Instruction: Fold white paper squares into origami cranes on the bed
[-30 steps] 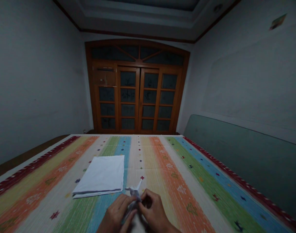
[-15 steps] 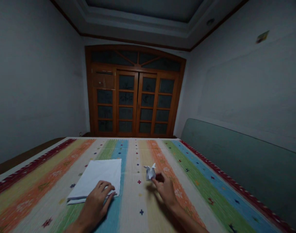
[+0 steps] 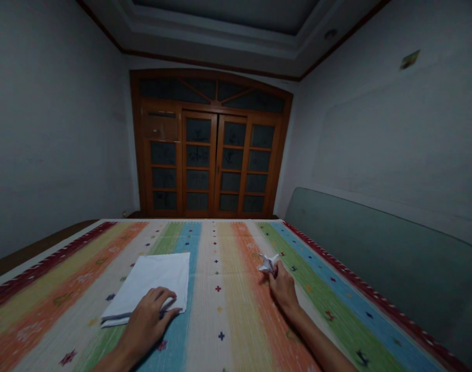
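My right hand (image 3: 283,287) reaches forward over the striped cloth (image 3: 236,305) and pinches a small folded white paper figure (image 3: 267,263), which sits on the orange and green stripes. On the left, my left hand (image 3: 148,320) rests with curled fingers on the near right corner of a stack of white paper sheets (image 3: 151,281). The stack lies flat on the cloth.
The colourful striped cloth covers a wide flat surface. A grey-green padded panel (image 3: 375,248) runs along the right wall. Wooden glazed doors (image 3: 208,155) stand at the far end. A dark wooden edge (image 3: 38,248) shows on the left.
Both hands held the paper figure together near me a second ago. My right hand has carried it forward and to the right; my left hand has moved onto the paper stack.
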`<action>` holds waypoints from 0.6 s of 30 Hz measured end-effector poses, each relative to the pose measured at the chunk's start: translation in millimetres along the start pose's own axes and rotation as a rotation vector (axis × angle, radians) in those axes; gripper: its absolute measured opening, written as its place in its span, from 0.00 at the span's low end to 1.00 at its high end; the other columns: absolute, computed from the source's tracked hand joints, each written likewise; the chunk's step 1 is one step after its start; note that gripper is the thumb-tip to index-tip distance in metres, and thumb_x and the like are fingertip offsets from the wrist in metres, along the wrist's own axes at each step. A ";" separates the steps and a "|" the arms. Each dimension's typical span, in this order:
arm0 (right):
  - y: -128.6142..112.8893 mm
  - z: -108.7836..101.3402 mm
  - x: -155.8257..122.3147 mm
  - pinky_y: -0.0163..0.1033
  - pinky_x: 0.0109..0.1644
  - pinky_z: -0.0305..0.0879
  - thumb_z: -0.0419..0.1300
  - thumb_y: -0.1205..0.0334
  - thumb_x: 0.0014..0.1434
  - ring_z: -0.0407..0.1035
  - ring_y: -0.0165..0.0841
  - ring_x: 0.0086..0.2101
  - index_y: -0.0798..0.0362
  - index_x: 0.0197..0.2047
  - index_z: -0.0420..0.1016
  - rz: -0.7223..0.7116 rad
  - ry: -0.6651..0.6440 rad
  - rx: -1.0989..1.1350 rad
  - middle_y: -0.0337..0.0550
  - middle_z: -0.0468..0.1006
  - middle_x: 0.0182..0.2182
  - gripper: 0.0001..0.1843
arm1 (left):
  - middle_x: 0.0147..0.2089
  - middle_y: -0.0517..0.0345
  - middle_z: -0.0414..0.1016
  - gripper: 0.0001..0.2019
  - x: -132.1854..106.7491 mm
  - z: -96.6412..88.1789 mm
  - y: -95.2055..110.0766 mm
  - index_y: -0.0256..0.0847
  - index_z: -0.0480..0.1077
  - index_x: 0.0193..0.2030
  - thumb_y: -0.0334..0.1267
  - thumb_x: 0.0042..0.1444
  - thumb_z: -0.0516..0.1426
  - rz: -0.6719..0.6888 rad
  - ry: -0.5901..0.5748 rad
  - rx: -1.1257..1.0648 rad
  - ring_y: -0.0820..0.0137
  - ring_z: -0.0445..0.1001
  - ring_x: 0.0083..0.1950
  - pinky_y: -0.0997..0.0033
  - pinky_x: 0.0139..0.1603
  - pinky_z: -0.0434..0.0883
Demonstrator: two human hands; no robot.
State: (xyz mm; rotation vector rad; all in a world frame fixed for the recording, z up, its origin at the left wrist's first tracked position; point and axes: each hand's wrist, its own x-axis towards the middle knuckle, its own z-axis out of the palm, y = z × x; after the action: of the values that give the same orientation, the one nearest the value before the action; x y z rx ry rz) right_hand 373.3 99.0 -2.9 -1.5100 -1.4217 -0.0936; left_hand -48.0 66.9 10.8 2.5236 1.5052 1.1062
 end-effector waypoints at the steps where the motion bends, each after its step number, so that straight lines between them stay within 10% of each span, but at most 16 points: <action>1: 1.6 0.6 -0.9 0.37 0.29 0.58 0.55 0.54 0.59 0.70 0.40 0.24 0.46 0.30 0.57 -0.002 -0.002 -0.018 0.37 0.71 0.22 0.10 | 0.43 0.51 0.82 0.15 0.1 -0.3 0.1 0.46 0.79 0.41 0.53 0.61 0.60 -0.003 -0.005 -0.002 0.54 0.80 0.45 0.52 0.48 0.78; 18: 0.8 -1.2 -2.1 0.40 0.33 0.62 0.66 0.55 0.51 0.73 0.45 0.32 0.45 0.35 0.57 0.098 0.015 -0.264 0.39 0.71 0.29 0.19 | 0.41 0.51 0.81 0.13 -5.2 4.5 1.7 0.45 0.77 0.41 0.44 0.68 0.52 0.164 0.045 0.112 0.59 0.81 0.41 0.61 0.43 0.78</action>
State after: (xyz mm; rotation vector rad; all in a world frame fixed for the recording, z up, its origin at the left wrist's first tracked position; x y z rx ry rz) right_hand 373.9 96.8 -4.2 -1.7881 -1.3604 -0.2396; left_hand -45.7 63.4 5.0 2.7600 1.4305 1.1346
